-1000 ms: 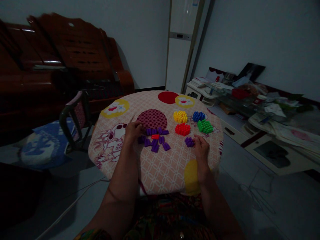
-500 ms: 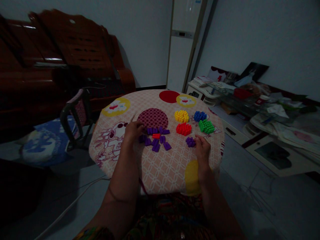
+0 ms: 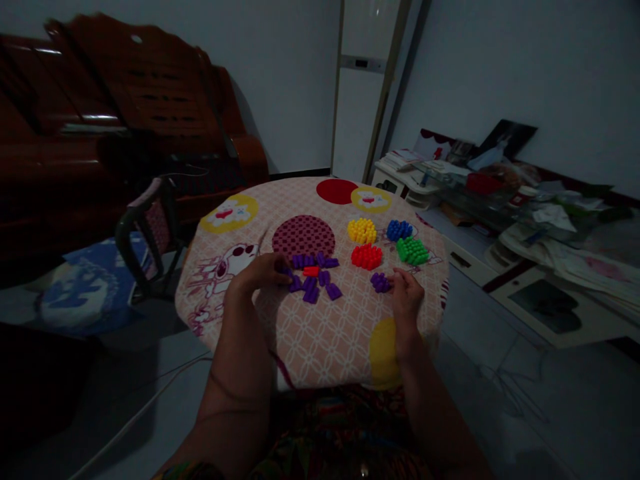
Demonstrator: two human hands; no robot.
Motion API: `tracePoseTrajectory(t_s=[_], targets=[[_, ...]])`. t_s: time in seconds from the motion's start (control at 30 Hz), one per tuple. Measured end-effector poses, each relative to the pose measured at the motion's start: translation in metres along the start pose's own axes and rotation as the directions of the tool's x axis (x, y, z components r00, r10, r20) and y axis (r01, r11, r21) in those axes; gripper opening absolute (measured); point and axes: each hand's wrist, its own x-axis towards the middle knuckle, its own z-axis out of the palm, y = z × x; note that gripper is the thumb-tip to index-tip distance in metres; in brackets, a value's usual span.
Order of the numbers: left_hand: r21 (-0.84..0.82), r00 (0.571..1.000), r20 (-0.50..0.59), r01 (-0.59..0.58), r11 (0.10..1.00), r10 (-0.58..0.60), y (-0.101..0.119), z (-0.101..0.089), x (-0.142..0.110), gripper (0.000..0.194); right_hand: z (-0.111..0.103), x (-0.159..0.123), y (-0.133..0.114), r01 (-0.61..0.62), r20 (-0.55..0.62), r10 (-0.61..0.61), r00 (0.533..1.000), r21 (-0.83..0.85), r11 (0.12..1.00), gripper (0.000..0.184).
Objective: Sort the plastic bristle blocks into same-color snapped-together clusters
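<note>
Several loose purple building blocks [image 3: 311, 291] lie spread on the tablecloth, with one red block [image 3: 311, 271] among them. At the left end of this group my left hand [image 3: 266, 271] is closed, its fingertips pinching a purple block that they partly cover. My right hand [image 3: 407, 292] rests on the table with fingers pressed together at the right edge of a small cluster of purple blocks [image 3: 381, 283]. Past that hand stand grouped clusters of red blocks [image 3: 367, 257], yellow blocks [image 3: 362, 231], blue blocks [image 3: 399, 230] and green blocks [image 3: 413, 251].
A patterned cloth covers the round table [image 3: 320, 340]. A chair [image 3: 150, 233] stands at its left, before a wooden sofa [image 3: 135, 87]. To the right is a cluttered low cabinet [image 3: 540, 303]. A tall white unit [image 3: 357, 120] stands behind.
My left hand has moved down and slightly left, onto the purple block at the group's left end. My right hand stays by the purple cluster. The view has shifted slightly.
</note>
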Motion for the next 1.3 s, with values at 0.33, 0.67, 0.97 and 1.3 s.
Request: tracePoseTrajectory(t_s=[0.33,0.67,0.97,1.3], targets=[[-0.363,0.952,-0.229,-0.277,0.89,0.202,0.068,0.033,0.008,0.041,0.005,-0.028,-0.065,0.182,-0.084,-0.181,0.98,0.001,0.983,0.028],[-0.544,0.897,-0.005,-0.374,0.751,0.443,0.112,0.086,-0.006,0.04,0.033,-0.038,-0.095,0.24,0.217,-0.24,0.946,0.029,0.97,0.024],[-0.754,0.813,0.042,-0.356,0.552,0.581,0.122,0.103,-0.013,0.05,-0.002,-0.023,-0.089,0.274,0.129,-0.261,0.957,-0.094,0.957,0.02],[-0.767,0.946,-0.058,-0.246,0.593,0.318,0.109,0.1,-0.001,0.042,-0.034,0.005,-0.035,0.013,0.015,-0.012,1.0,-0.08,0.997,0.032]])
